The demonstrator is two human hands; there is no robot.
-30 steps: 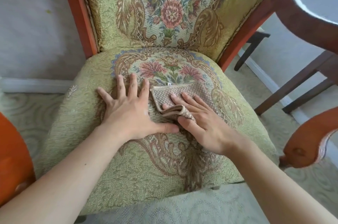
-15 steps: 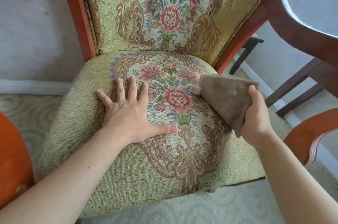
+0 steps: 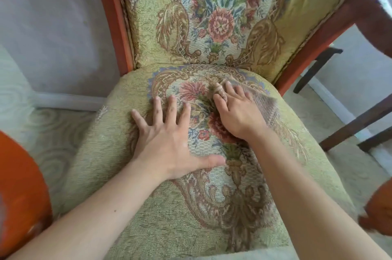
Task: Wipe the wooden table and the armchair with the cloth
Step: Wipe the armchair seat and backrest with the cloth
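Note:
The armchair (image 3: 169, 217) has green floral upholstery and an orange-red wooden frame, and it fills the view. My left hand (image 3: 167, 138) lies flat on the seat's left middle with its fingers spread. My right hand (image 3: 239, 115) presses the brown-beige cloth (image 3: 268, 106) onto the back of the seat with straight fingers. The cloth spreads out to the right from under the palm, and a small fold of it bunches over my index finger. A dark wooden table edge (image 3: 364, 11) curves across the upper right corner.
Orange armrests stand at the left (image 3: 19, 185) and the lower right (image 3: 379, 213). Dark table legs (image 3: 350, 123) cross the pale patterned carpet to the right of the chair. A white wall with a baseboard (image 3: 67, 100) runs behind on the left.
My right hand lifted the cloth off the seat to the right, then brought it down again further back on the seat. The left hand stayed flat in place.

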